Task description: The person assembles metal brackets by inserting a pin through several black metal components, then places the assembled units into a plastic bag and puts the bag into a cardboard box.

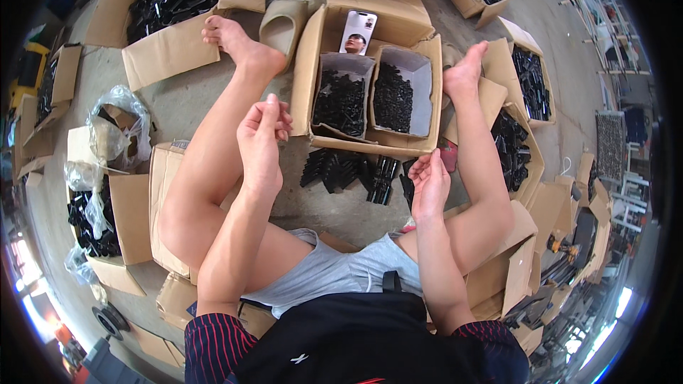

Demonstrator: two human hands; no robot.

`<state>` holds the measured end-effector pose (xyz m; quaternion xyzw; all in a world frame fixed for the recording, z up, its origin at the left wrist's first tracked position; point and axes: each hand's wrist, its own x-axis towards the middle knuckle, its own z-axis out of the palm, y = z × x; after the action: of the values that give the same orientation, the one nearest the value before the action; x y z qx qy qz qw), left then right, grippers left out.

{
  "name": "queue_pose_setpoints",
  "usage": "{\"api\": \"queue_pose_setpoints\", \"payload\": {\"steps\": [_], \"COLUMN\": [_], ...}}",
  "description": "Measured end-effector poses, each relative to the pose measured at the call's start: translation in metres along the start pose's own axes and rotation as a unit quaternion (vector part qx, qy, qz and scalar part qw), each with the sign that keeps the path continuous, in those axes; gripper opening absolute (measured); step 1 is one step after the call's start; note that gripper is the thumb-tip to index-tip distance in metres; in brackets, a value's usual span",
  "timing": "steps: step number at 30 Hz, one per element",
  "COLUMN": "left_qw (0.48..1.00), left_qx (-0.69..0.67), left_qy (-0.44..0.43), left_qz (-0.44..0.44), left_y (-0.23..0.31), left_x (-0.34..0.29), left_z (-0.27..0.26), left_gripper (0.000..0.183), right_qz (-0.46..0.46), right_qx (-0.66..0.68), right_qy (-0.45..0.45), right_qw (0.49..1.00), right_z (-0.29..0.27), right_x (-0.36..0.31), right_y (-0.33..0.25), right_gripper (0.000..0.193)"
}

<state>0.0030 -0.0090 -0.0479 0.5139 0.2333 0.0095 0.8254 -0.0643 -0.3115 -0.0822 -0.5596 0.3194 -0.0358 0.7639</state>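
My left hand (pixel 263 139) is raised left of the open cardboard box (pixel 302 92), its fingers curled in and the thumb lying along them. Whatever it may hold is hidden. My right hand (pixel 431 185) is just below the box's near right corner, fingertips drawn together; nothing between them can be made out. Inside the box are two grey bins. The left bin (pixel 341 99) and the right bin (pixel 393 92) both hold small black parts. A phone (pixel 358 32) with a lit screen leans at the back of the box. Black ribbed pieces (pixel 341 169) lie on the floor in front.
Cartons of black parts stand around: one at the far left (pixel 174 0), one at the left (pixel 92 220), others at the right (pixel 530 78). My bare feet flank the box. A tan slipper (pixel 283 28) lies by the left foot. Clear plastic bags (pixel 117 124) sit at the left.
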Motion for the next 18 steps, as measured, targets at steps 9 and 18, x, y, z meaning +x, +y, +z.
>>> {"api": "queue_pose_setpoints", "payload": {"steps": [9, 18], "left_qw": [0.995, 0.848], "left_qx": [-0.048, 0.511], "left_qy": [0.083, 0.104], "left_qz": [0.007, 0.094], "left_y": [0.032, 0.219], "left_x": [0.000, 0.074], "left_z": [-0.022, -0.199], "left_gripper": [0.025, 0.028], "right_qz": [-0.124, -0.066], "right_qx": [-0.187, -0.264], "right_qy": [-0.034, -0.124], "right_qw": [0.974, 0.954], "right_z": [0.058, 0.028], "right_x": [-0.014, -0.046], "right_y": [0.012, 0.033], "right_gripper": [0.020, 0.019]}}
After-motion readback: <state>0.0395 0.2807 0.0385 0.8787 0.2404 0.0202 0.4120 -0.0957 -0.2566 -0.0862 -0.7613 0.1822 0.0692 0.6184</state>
